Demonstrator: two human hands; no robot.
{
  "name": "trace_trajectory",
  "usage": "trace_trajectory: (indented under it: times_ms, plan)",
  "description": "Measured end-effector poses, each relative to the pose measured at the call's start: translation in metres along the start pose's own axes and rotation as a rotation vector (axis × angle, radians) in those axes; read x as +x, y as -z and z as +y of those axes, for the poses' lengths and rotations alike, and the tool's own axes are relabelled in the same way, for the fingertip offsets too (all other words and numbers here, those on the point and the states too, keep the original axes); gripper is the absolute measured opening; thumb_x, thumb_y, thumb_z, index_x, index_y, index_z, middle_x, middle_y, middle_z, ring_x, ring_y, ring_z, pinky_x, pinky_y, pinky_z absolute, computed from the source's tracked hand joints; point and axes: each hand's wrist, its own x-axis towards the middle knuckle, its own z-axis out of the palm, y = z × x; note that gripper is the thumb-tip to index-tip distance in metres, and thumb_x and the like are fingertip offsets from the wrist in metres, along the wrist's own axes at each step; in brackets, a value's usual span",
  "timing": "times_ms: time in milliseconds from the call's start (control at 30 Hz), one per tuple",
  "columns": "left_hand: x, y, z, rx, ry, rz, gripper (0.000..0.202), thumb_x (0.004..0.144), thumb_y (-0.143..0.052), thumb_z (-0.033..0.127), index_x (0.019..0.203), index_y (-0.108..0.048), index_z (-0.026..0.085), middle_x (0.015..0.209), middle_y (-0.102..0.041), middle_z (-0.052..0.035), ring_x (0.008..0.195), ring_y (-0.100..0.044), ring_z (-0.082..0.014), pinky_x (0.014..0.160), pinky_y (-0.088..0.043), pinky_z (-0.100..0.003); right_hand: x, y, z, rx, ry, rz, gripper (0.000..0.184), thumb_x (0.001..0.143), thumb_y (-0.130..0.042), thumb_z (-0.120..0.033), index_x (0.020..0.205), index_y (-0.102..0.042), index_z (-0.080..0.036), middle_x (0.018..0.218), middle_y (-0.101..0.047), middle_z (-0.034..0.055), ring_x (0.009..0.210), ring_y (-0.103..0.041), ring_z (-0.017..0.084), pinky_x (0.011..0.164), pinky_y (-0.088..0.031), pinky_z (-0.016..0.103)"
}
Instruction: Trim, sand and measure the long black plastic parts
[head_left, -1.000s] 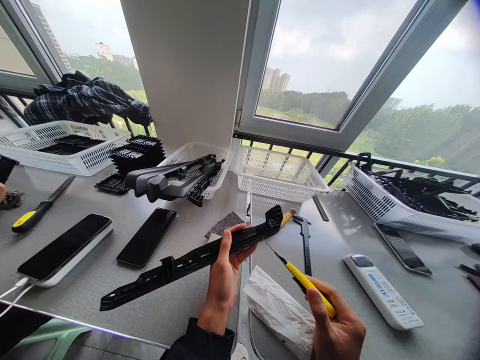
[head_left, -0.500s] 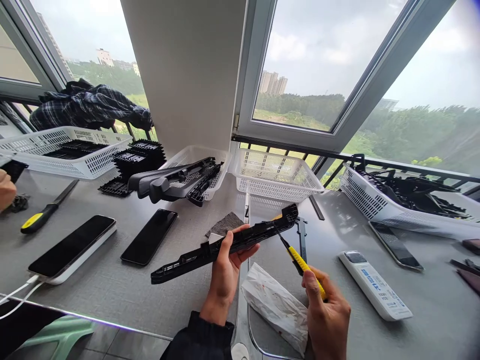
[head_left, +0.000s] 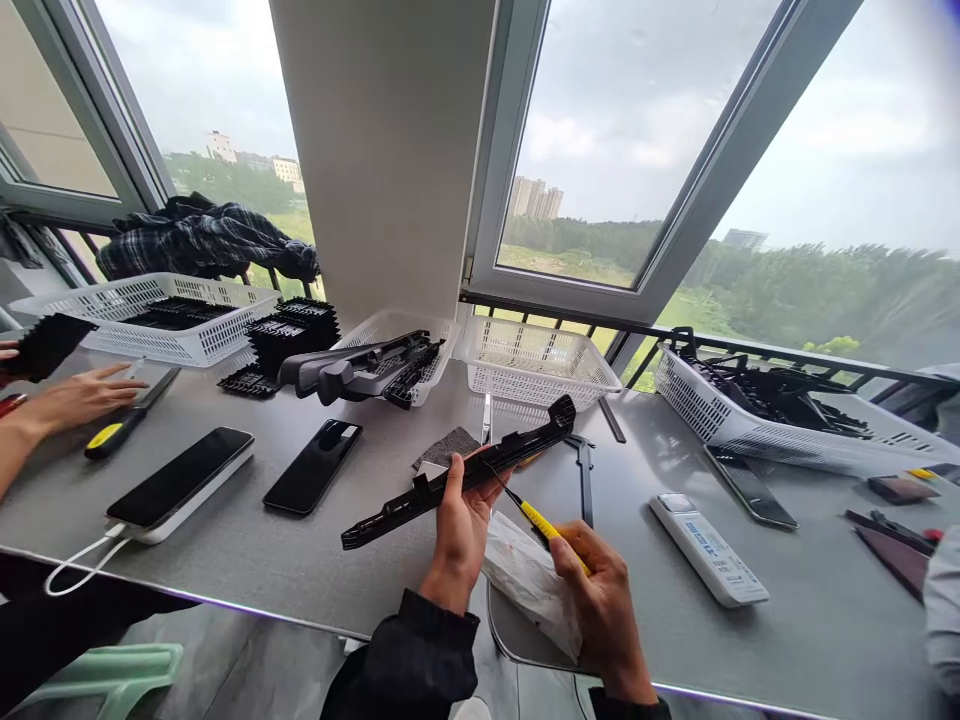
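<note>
Windows fill the upper view above a grey surface [head_left: 225, 560] crowded with work items. White mesh baskets line its far edge: one at far left [head_left: 142, 318] with flat black parts, one near the middle [head_left: 390, 352] with long dark mouldings, an apparently bare one [head_left: 536, 362], and one at right [head_left: 757, 415] piled with black pieces. A plaid cloth [head_left: 206, 238] hangs on the rail behind. Nearer lie two phones [head_left: 184, 478] [head_left: 313, 466], a white remote control [head_left: 709, 550], and a crumpled white bag [head_left: 529, 585]. At far left, another person's hand [head_left: 79, 398] rests near a yellow-handled tool [head_left: 124, 432]. In the centre, the wearer's left hand [head_left: 461, 525] has its grip clamped around the middle of a long black plastic strip [head_left: 457, 472], held above the surface. The strip's long axis runs from lower left, near the wearer, up to the right and away, ending in a hooked tip. The right hand [head_left: 596, 600] has its grip closed on a yellow utility knife [head_left: 544, 522], lying just to the right of and below the strip. The knife's thin blade points up and left, its tip meeting the strip's underside just beside the left thumb. So the strip sits up-left of the right hand, and the left hand is the nearer one, already on it.
</note>
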Motion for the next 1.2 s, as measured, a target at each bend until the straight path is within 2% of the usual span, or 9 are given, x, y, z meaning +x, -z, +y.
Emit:
trace_trajectory:
  times_ms: [167, 300, 500, 567, 633, 733, 833, 1000, 1200]
  plan:
    - [-0.003, 0.003, -0.002, -0.032, -0.013, 0.008, 0.042, 0.104, -0.068, 0.053, 0.11, -0.083, 0.013, 0.105, -0.088, -0.0152, 0.112, -0.083, -0.0297, 0.122, -0.052, -0.047, 0.002, -0.001, 0.003, -0.019, 0.024, 0.015, 0.051, 0.096, -0.062, -0.064, 0.071, -0.068, -0.02, 0.066, -0.06, -0.0019, 0.061, -0.053, 0.015, 0.059, -0.042, 0.025]
    - [-0.004, 0.006, -0.004, -0.051, -0.012, 0.014, 0.041, 0.111, -0.058, 0.048, 0.112, -0.082, 0.015, 0.106, -0.088, -0.0142, 0.113, -0.083, -0.0268, 0.121, -0.053, -0.045, 0.005, -0.005, 0.01, -0.015, 0.001, 0.032, 0.058, 0.095, -0.06, -0.07, 0.067, -0.063, -0.02, 0.063, -0.053, -0.0032, 0.058, -0.046, 0.014, 0.056, -0.038, 0.026]
    - [-0.005, 0.009, -0.003, -0.07, 0.005, 0.017, 0.037, 0.11, -0.061, 0.045, 0.115, -0.082, 0.016, 0.108, -0.088, -0.0142, 0.111, -0.083, -0.0249, 0.122, -0.052, -0.043, 0.006, -0.006, 0.019, -0.017, -0.08, 0.159, 0.064, 0.092, -0.058, -0.078, 0.06, -0.05, -0.023, 0.057, -0.043, -0.0056, 0.055, -0.04, 0.013, 0.053, -0.034, 0.026]
    - [-0.004, 0.011, 0.001, -0.073, 0.012, 0.021, 0.037, 0.11, -0.061, 0.046, 0.116, -0.082, 0.016, 0.11, -0.087, -0.0151, 0.111, -0.083, -0.0246, 0.122, -0.052, -0.043, 0.006, -0.005, 0.022, -0.025, -0.121, 0.254, 0.065, 0.093, -0.057, -0.08, 0.062, -0.052, -0.023, 0.055, -0.042, -0.006, 0.053, -0.04, 0.014, 0.052, -0.034, 0.026]
    - [-0.004, 0.013, 0.005, -0.073, 0.016, 0.029, 0.039, 0.111, -0.058, 0.046, 0.119, -0.081, 0.016, 0.114, -0.087, -0.0163, 0.11, -0.083, -0.0248, 0.121, -0.052, -0.043, 0.005, -0.003, 0.024, -0.032, -0.159, 0.351, 0.065, 0.095, -0.053, -0.081, 0.068, -0.06, -0.022, 0.055, -0.043, -0.0059, 0.053, -0.042, 0.015, 0.051, -0.035, 0.027]
    - [-0.004, 0.015, 0.01, -0.065, 0.021, 0.051, 0.041, 0.113, -0.053, 0.045, 0.123, -0.08, 0.015, 0.115, -0.086, -0.0173, 0.11, -0.084, -0.0252, 0.122, -0.051, -0.044, 0.007, -0.003, 0.027, -0.046, -0.18, 0.424, 0.067, 0.094, -0.052, -0.083, 0.075, -0.067, -0.02, 0.056, -0.046, -0.0051, 0.053, -0.044, 0.016, 0.051, -0.036, 0.028]
    - [-0.005, 0.017, 0.01, -0.054, 0.028, 0.073, 0.042, 0.114, -0.05, 0.041, 0.119, -0.081, 0.013, 0.11, -0.087, -0.0178, 0.108, -0.084, -0.0253, 0.121, -0.053, -0.043, 0.01, -0.004, 0.026, -0.07, -0.161, 0.429, 0.067, 0.089, -0.057, -0.085, 0.071, -0.067, -0.021, 0.055, -0.046, -0.0043, 0.054, -0.044, 0.016, 0.052, -0.035, 0.028]
    - [-0.007, 0.016, 0.004, -0.047, 0.044, 0.093, 0.04, 0.114, -0.053, 0.036, 0.104, -0.082, 0.01, 0.107, -0.087, -0.0193, 0.104, -0.085, -0.0256, 0.117, -0.056, -0.042, 0.01, -0.005, 0.023, -0.061, -0.09, 0.362, 0.069, 0.095, -0.048, -0.088, 0.071, -0.059, -0.024, 0.056, -0.051, -0.0037, 0.054, -0.047, 0.016, 0.055, -0.039, 0.028]
    - [-0.014, 0.01, -0.011, -0.062, 0.056, 0.109, 0.022, 0.107, -0.061, 0.022, 0.107, -0.08, 0.011, 0.102, -0.088, -0.0142, 0.097, -0.085, -0.0232, 0.115, -0.058, -0.042, 0.009, -0.008, 0.021, -0.081, -0.04, 0.29, 0.071, 0.096, -0.043, -0.091, 0.074, -0.057, -0.025, 0.055, -0.052, -0.0046, 0.051, -0.048, 0.016, 0.054, -0.039, 0.028]
